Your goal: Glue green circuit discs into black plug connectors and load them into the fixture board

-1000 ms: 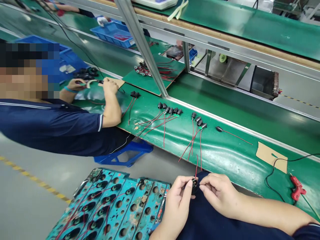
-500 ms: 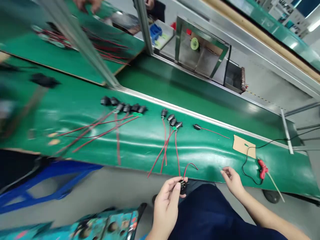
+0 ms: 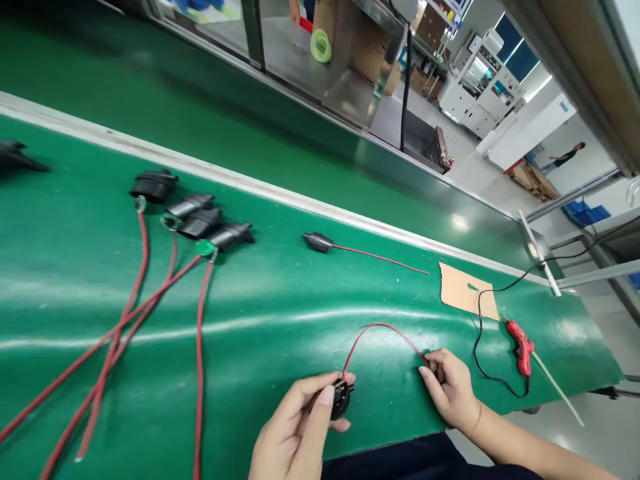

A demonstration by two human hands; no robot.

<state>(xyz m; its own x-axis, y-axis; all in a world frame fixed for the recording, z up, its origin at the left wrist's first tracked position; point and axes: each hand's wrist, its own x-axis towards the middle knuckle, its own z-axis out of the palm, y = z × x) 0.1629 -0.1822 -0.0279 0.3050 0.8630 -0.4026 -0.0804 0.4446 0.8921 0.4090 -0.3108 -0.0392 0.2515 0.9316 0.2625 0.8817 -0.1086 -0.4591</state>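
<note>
My left hand (image 3: 303, 420) is closed around a small round black part (image 3: 341, 399), its open side with metal bits facing me. A red wire (image 3: 383, 325) rises from this part and arches over to the right. The wire's far end is pinched between the thumb and fingers of my right hand (image 3: 447, 387). Both hands are above the near side of the green bench mat (image 3: 280, 287). Farther back lies a single black part with a red wire (image 3: 319, 242), apart from my hands.
Several black parts with red wires (image 3: 200, 223) lie in a group on the left. To the right are a cardboard piece (image 3: 467, 290) and a red glue gun (image 3: 521, 347) with its stick and black cord. A metal rail (image 3: 280, 203) runs along the bench. A person (image 3: 567, 157) is far off.
My right hand, earlier apart from the wire, now grips its end, and the wire is drawn into an arch. The view has turned rightward and come closer to the bench.
</note>
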